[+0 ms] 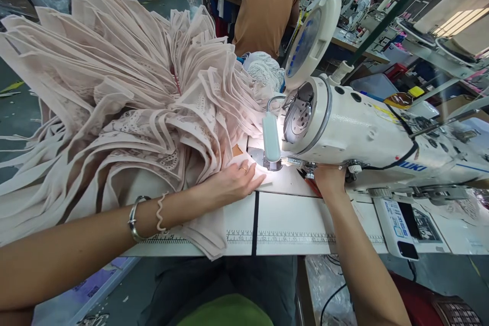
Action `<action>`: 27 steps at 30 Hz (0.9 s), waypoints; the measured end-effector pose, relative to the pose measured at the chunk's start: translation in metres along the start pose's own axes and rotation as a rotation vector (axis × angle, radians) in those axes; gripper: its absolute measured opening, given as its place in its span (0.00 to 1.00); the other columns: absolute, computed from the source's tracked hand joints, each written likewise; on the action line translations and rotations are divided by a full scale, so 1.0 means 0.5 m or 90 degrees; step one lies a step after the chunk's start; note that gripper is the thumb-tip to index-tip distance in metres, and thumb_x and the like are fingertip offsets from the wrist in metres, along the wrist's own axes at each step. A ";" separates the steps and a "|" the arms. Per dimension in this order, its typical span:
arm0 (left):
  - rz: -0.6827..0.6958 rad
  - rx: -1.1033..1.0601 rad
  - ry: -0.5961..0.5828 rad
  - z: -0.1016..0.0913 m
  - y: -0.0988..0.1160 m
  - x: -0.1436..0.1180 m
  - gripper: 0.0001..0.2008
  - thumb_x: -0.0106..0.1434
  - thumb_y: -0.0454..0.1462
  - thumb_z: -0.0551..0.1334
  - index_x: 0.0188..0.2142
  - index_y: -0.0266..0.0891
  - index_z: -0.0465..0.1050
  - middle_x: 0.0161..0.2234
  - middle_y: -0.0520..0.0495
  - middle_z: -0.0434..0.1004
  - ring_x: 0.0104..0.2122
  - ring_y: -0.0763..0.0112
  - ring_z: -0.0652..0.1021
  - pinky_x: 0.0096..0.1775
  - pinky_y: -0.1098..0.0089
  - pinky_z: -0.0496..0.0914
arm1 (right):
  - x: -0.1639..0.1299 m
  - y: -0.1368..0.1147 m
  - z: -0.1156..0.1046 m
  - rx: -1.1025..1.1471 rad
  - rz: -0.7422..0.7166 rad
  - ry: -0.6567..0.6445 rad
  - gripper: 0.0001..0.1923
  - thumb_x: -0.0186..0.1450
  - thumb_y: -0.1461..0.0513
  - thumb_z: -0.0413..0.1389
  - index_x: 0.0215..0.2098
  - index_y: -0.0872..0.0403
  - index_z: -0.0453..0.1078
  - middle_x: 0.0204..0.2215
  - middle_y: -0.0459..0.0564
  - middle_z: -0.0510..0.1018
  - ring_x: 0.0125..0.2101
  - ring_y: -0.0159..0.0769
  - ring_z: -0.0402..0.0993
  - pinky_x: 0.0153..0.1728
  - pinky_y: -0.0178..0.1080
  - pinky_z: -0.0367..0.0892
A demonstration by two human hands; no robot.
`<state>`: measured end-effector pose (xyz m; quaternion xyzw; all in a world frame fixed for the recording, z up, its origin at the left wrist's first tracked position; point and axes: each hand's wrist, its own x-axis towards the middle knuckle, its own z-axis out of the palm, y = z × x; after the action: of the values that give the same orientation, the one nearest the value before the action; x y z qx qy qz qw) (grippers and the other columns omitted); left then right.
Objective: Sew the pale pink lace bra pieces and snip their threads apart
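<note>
My left hand [240,181] lies on a pale pink piece of fabric [267,175] just left of the sewing machine's presser foot, fingers stretched out over the cloth. A ring is on one finger. My right hand [330,177] reaches in under the arm of the white sewing machine [344,122]; its fingers are hidden behind the machine, so what they touch does not show. A pale green guard [271,136] hangs in front of the lit needle area. Left of the needle, a large heap of pale pink lace-trimmed garment pieces [148,127] covers the table.
A ruler strip [298,238] runs along the table's front edge. A control panel [397,229] sits at the right. White cord or trim [263,69] is piled behind the heap. Ahead, a person in a brown shirt [263,5] sits facing away. A plastic bin [95,290] stands below left.
</note>
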<state>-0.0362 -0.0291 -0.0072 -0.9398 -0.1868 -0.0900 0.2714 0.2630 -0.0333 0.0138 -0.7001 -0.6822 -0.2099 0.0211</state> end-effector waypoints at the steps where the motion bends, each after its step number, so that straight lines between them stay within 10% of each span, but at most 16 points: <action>1: -0.005 -0.007 -0.007 0.002 -0.006 0.000 0.24 0.67 0.24 0.49 0.61 0.36 0.62 0.45 0.38 0.77 0.40 0.64 0.77 0.29 0.68 0.64 | -0.015 -0.012 -0.007 -0.013 0.006 0.003 0.13 0.64 0.68 0.47 0.35 0.62 0.75 0.23 0.59 0.75 0.30 0.46 0.71 0.34 0.45 0.63; 8: 0.087 -0.006 0.074 0.006 0.021 0.042 0.17 0.67 0.24 0.49 0.48 0.24 0.73 0.48 0.31 0.76 0.48 0.57 0.76 0.43 0.61 0.71 | -0.100 -0.151 -0.057 -0.008 -0.235 -0.030 0.11 0.67 0.70 0.48 0.34 0.54 0.70 0.31 0.51 0.75 0.36 0.39 0.70 0.33 0.37 0.56; 16: -0.035 0.039 0.033 -0.005 0.089 0.033 0.17 0.65 0.26 0.53 0.52 0.20 0.70 0.49 0.25 0.75 0.47 0.49 0.79 0.39 0.58 0.74 | -0.041 -0.183 -0.090 0.027 -0.109 -0.295 0.11 0.72 0.61 0.45 0.39 0.53 0.68 0.29 0.50 0.78 0.28 0.37 0.72 0.25 0.37 0.47; 23: -0.021 -0.126 0.039 0.008 0.031 0.035 0.16 0.66 0.24 0.49 0.47 0.23 0.73 0.48 0.31 0.76 0.49 0.59 0.76 0.49 0.62 0.71 | -0.052 -0.199 -0.048 0.140 -0.049 -0.161 0.09 0.68 0.62 0.45 0.39 0.55 0.66 0.25 0.51 0.77 0.25 0.39 0.71 0.25 0.38 0.49; 27: -0.229 -0.360 0.076 0.016 0.021 0.038 0.13 0.68 0.25 0.50 0.44 0.29 0.72 0.42 0.40 0.79 0.42 0.67 0.79 0.45 0.67 0.74 | -0.068 -0.199 -0.027 0.193 -0.016 -0.082 0.09 0.64 0.62 0.45 0.34 0.54 0.66 0.21 0.50 0.75 0.22 0.39 0.69 0.24 0.38 0.48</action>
<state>-0.0141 -0.0270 -0.0138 -0.9230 -0.3010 -0.2395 -0.0093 0.1644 -0.0631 -0.0106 -0.6926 -0.7144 -0.0595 0.0798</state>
